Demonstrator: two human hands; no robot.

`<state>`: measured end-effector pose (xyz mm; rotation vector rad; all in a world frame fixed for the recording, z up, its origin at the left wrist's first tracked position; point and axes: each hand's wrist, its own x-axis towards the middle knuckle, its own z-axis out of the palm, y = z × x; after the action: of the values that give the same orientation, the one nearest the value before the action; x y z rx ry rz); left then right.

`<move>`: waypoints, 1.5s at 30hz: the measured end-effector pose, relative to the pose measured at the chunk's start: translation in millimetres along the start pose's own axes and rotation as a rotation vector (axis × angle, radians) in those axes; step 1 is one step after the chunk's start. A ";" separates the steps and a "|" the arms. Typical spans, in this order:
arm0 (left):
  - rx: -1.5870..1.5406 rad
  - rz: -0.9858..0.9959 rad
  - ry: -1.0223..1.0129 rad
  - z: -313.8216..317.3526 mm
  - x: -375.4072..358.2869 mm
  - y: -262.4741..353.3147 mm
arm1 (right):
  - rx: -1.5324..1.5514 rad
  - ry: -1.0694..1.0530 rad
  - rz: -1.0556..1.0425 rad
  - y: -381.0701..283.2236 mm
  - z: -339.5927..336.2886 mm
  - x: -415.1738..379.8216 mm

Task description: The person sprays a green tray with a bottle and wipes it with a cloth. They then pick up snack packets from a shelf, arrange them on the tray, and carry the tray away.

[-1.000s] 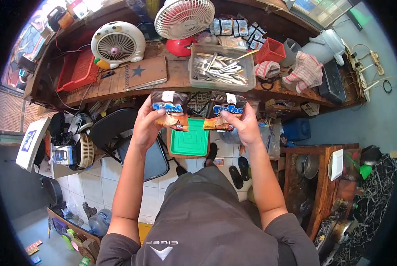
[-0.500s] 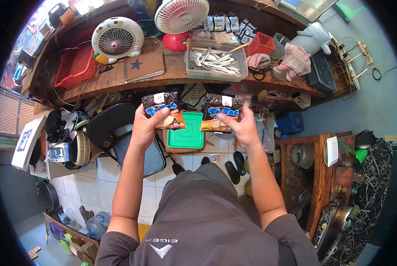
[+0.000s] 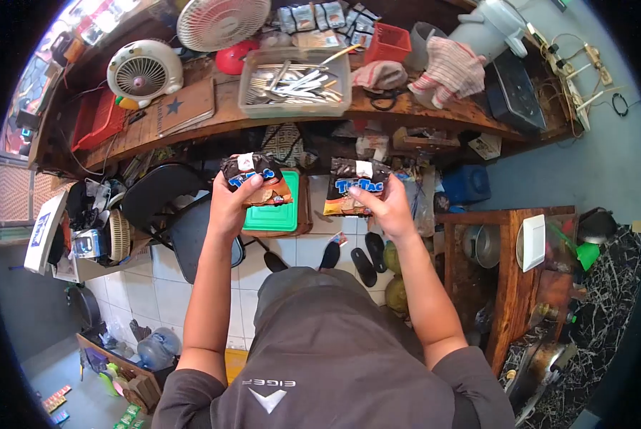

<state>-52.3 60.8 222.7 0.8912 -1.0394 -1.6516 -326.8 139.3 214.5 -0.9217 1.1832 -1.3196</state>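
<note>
Two brown-and-orange snack packets with blue lettering are held up side by side, apart from each other. My left hand is closed around the outer edge of one snack packet, thumb across its front. On the other side, my right hand grips the second snack packet the same way, its thumb below the lettering. Both packets look sealed and puffed, printed fronts towards me. Below and behind the left packet lies a green lid on a wooden stool, partly covered by that packet.
A wooden counter runs across the front, bearing a cutlery box, a small fan, a red basket and a striped cloth. Black chairs stand at left; a wooden shelf unit at right.
The view has turned and shifted to the right, so the counter items appear further left. Both hands still hold their packets, now slightly wider apart; the left packet is tilted more.
</note>
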 end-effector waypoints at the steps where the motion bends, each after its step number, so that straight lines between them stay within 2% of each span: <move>1: -0.027 0.061 -0.089 7.8 5.3 -6.8 | 0.001 0.007 0.004 -2.8 -7.8 0.7; 4: -0.090 -0.020 -0.039 30.5 7.5 -21.8 | 0.015 -0.031 0.060 -5.3 -21.2 7.0; 7: 0.007 -0.037 0.014 44.7 5.0 -19.6 | 0.073 -0.057 0.009 -9.6 -17.7 10.1; 12: 0.063 -0.080 0.036 31.1 -8.0 -12.6 | 0.072 -0.124 0.029 -9.8 -2.0 12.2; 19: 0.052 -0.031 0.116 -21.3 -25.1 8.6 | 0.066 -0.139 0.046 -4.5 50.4 12.4; 24: 0.012 0.000 0.066 -76.1 -30.6 34.1 | 0.049 -0.093 0.001 8.7 99.9 9.8; 28: 0.126 -0.022 0.033 -123.9 -32.0 36.0 | 0.056 -0.060 0.007 22.7 127.6 5.8; 30: 0.214 0.011 -0.017 -137.9 -30.3 36.0 | 0.037 -0.029 -0.055 33.5 135.5 4.6; 31: 0.171 -0.032 -0.119 -140.6 -28.5 41.4 | 0.008 -0.064 -0.041 38.9 132.2 4.5; 32: 0.214 0.019 -0.136 -150.8 -24.4 33.1 | -0.020 -0.095 -0.027 44.4 130.7 4.2; 38: 0.436 0.000 -0.116 -177.4 -3.2 1.4 | -0.183 0.029 0.061 111.1 109.0 18.6; 40: 0.754 0.035 -0.178 -185.4 11.2 -13.9 | -0.307 0.027 0.122 127.2 103.7 31.9; 43: 0.799 0.053 -0.151 -198.4 41.3 -59.9 | -0.456 -0.022 0.140 183.4 83.4 65.6; 45: 0.815 -0.015 -0.173 -211.6 61.3 -97.2 | -0.595 -0.068 0.222 219.4 75.9 82.6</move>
<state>88.6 -28.2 49.0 1.2761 -1.8888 -1.3165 -215.3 65.6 7.5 -1.1983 1.6109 -0.7560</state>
